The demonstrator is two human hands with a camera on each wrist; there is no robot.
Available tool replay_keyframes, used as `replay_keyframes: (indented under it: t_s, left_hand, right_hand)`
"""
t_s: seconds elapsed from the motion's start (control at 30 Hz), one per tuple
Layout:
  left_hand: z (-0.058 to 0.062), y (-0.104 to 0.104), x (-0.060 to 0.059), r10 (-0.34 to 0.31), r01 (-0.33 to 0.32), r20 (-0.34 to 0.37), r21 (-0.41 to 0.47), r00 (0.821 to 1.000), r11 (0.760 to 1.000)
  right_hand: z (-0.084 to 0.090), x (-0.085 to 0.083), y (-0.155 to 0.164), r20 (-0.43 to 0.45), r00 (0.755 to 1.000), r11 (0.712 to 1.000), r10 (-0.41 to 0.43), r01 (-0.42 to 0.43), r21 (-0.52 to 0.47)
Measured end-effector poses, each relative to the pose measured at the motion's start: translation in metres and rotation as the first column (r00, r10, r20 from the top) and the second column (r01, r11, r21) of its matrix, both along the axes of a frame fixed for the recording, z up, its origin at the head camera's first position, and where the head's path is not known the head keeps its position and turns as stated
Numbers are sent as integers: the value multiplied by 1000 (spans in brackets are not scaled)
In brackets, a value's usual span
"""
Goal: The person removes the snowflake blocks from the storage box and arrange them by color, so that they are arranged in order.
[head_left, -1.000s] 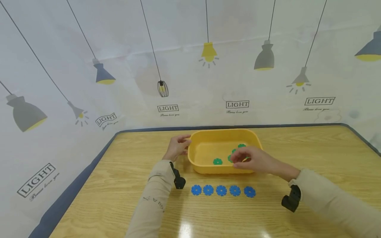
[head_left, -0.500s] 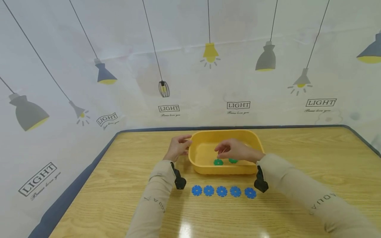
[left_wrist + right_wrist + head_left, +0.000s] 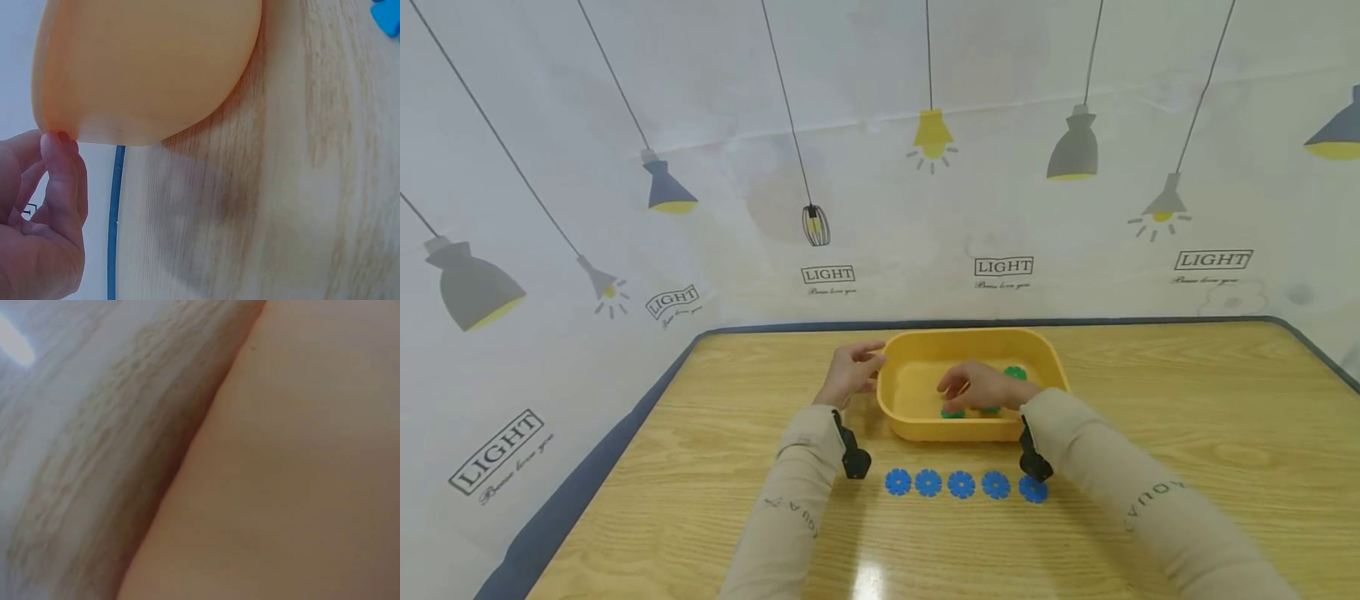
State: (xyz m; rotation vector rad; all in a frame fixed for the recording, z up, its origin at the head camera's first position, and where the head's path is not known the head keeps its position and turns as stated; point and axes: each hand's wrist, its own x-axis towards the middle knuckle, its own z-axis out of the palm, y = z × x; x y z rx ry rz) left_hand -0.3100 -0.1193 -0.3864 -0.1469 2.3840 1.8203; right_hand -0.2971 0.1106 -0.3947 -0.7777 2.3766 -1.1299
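In the head view a yellow plastic tub (image 3: 973, 430) stands on the table, holding several green notched flower-shaped discs (image 3: 1015, 372). My left hand (image 3: 850, 372) holds its left end, fingertips at the rim, as the left wrist view also shows beside the tub wall (image 3: 150, 62). My right hand (image 3: 977, 386) reaches down inside the tub, its thumb over a green disc (image 3: 953, 413) near the front wall. A gap shows between thumb and fingers, and nothing is visibly held there. In the right wrist view only the blurred tub wall (image 3: 294, 462) and table appear; the hand is out of sight.
A row of blue notched discs (image 3: 961, 484) lies on the wooden table (image 3: 715, 500) in front of the tub, the rightmost partly behind the right wrist's camera (image 3: 1034, 458). Behind the table hangs a pale sheet (image 3: 880, 167) printed with lamps.
My right hand has moved left from the tub's front right and lowered inside to the green disc at the front. The left hand stays on the tub's end. The blue row has not moved.
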Motion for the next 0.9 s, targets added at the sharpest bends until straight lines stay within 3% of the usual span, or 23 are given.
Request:
replay_keyframes:
  t_s: [0.3, 0.63, 0.9]
  left_hand:
    - [0, 0, 0, -4, 4, 6, 4, 1000, 1000]
    - [-1, 0, -1, -2, 2, 11, 6, 1000, 1000]
    - [-1, 0, 0, -2, 2, 10, 12, 1000, 1000]
  right_hand:
    - [-4, 1, -1, 12, 1000, 1000, -6, 6, 10]
    - [-8, 0, -2, -78, 995, 995, 65, -59, 80]
    - [-10, -1, -2, -87, 995, 997, 52, -46, 65]
